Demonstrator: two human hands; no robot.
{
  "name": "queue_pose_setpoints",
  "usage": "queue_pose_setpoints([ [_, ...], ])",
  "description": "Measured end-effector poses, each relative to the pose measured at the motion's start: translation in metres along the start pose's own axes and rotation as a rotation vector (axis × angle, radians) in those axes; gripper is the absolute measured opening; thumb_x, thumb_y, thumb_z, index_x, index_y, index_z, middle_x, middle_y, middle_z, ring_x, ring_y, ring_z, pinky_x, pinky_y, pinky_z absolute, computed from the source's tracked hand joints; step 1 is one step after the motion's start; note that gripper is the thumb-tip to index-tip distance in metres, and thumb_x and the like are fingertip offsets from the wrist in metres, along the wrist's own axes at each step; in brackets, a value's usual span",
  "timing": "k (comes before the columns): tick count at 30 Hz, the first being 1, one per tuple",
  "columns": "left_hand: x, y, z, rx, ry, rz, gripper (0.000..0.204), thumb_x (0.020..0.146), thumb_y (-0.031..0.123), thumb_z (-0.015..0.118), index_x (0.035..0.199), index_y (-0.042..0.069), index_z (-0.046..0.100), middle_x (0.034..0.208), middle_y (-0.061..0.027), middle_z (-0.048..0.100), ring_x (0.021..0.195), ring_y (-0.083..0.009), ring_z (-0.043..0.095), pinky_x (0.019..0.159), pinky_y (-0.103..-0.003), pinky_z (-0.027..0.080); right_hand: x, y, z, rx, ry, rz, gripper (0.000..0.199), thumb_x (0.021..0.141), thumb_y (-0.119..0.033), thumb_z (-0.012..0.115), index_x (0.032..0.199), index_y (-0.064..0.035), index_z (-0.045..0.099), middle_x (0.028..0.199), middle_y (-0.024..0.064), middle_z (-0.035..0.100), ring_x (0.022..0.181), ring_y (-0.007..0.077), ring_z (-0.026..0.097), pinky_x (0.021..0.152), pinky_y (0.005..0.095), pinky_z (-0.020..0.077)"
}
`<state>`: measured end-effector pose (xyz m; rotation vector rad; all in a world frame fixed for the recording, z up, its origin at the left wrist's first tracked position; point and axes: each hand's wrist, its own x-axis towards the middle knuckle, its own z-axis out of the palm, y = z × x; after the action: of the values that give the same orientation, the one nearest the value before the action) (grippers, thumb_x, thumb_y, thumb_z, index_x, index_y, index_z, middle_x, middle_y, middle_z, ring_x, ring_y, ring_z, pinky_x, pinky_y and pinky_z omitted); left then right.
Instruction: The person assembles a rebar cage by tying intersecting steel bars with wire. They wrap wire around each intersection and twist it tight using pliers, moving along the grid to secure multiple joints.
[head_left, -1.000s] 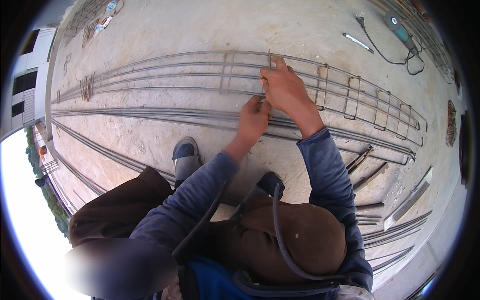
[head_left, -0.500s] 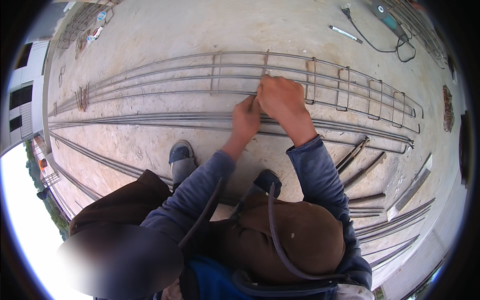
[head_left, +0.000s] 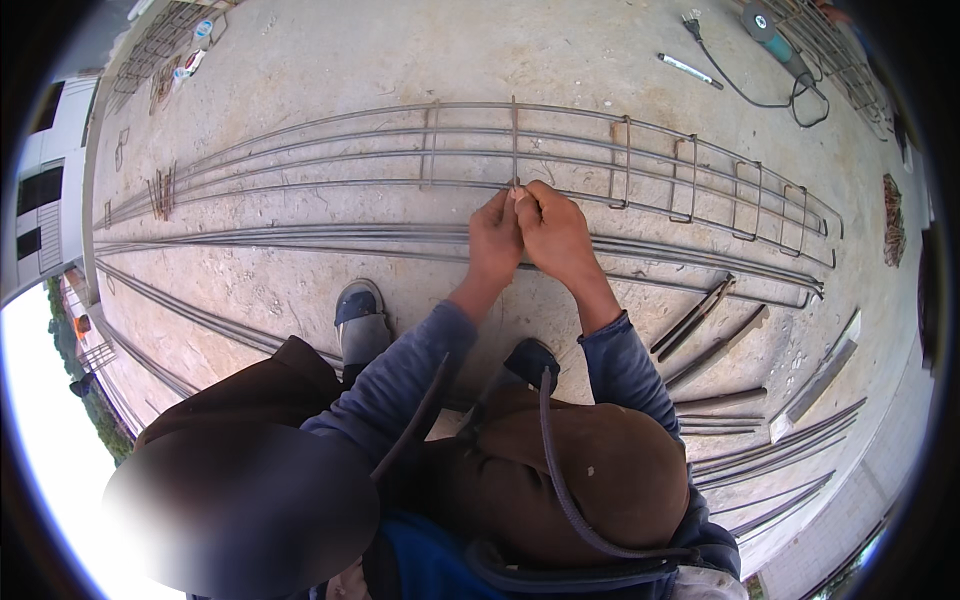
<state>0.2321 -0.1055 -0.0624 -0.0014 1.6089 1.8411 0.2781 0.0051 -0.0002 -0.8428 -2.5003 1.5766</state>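
Note:
A long cage of steel reinforcing bars [head_left: 360, 156] lies across the concrete ahead of me, with several thin square stirrups around its right part. One stirrup [head_left: 515, 135] crosses the bars in the middle and pokes a little past the far bar. At its near end, by the nearest bar, my left hand [head_left: 494, 240] and my right hand [head_left: 557, 232] meet side by side. Both are closed, thumbs and fingers pinching at the stirrup. My fingers hide the exact grip and any wire there.
Loose straight bars [head_left: 380, 233] run between the cage and my shoes [head_left: 358, 302]. Dark offcuts [head_left: 718, 345] lie at right. An angle grinder [head_left: 780, 45] with its cord and a marker pen [head_left: 690, 70] rest at far right. Short rods [head_left: 160, 195] stand at the cage's left end.
My right hand has come down toward me, beside the left. The middle stirrup has shifted left and now stands straighter across the bars.

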Motion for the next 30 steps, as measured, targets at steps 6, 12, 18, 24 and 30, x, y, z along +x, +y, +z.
queue_pose_setpoints([
  [6, 0.003, 0.002, -0.011, 0.237, -0.033, 0.008, 0.029, 0.118, 0.025, 0.053, 0.103, 0.004, 0.068, 0.087, 0.0041, 0.062, 0.076, -0.003, 0.05, 0.064, -0.027, 0.045, 0.007, 0.01, -0.001, 0.365, -0.128, 0.168, 0.029, 0.112, -0.024, 0.058, 0.095, -0.0012, 0.066, 0.075, 0.0032, 0.059, 0.065, 0.0109, 0.051, 0.062, 0.0317, 0.0451],
  [12, 0.001, 0.014, -0.01, 0.444, -0.011, 0.072, 0.033, 0.118, 0.024, 0.051, 0.098, 0.002, 0.067, 0.078, 0.0019, 0.06, 0.071, -0.0045, 0.047, 0.061, -0.029, 0.043, 0.004, 0.01, 0.002, 0.361, -0.129, 0.154, 0.032, 0.115, -0.024, 0.055, 0.091, -0.0034, 0.061, 0.075, 0.0011, 0.055, 0.066, 0.0102, 0.049, 0.062, 0.0315, 0.0437],
  [18, -0.003, 0.022, 0.0, 0.602, 0.111, 0.122, 0.036, 0.116, 0.024, 0.053, 0.095, -0.002, 0.067, 0.071, -0.0021, 0.06, 0.065, -0.006, 0.047, 0.057, -0.032, 0.043, -0.01, 0.02, 0.007, 0.332, -0.084, 0.144, 0.032, 0.115, -0.023, 0.055, 0.089, -0.0046, 0.059, 0.075, 0.0, 0.052, 0.068, 0.0087, 0.047, 0.063, 0.0314, 0.0435],
  [24, 0.001, 0.026, -0.005, 0.68, 0.077, 0.108, 0.037, 0.116, 0.026, 0.054, 0.098, -0.003, 0.068, 0.07, -0.0051, 0.06, 0.063, -0.0095, 0.046, 0.058, -0.035, 0.043, -0.019, 0.044, 0.018, 0.426, -0.072, 0.202, 0.026, 0.112, -0.022, 0.06, 0.097, -0.0008, 0.061, 0.075, 0.0115, 0.057, 0.069, 0.0175, 0.05, 0.067, 0.0372, 0.0464],
  [30, -0.001, 0.045, -0.006, 0.769, 0.024, 0.081, 0.037, 0.115, 0.027, 0.055, 0.103, -0.005, 0.069, 0.071, -0.0109, 0.059, 0.065, -0.0163, 0.052, 0.063, -0.04, 0.045, -0.018, 0.047, 0.024, 0.329, 0.02, 0.189, 0.025, 0.111, -0.022, 0.061, 0.097, -0.0006, 0.063, 0.074, 0.0146, 0.061, 0.067, 0.025, 0.055, 0.067, 0.041, 0.0478],
])
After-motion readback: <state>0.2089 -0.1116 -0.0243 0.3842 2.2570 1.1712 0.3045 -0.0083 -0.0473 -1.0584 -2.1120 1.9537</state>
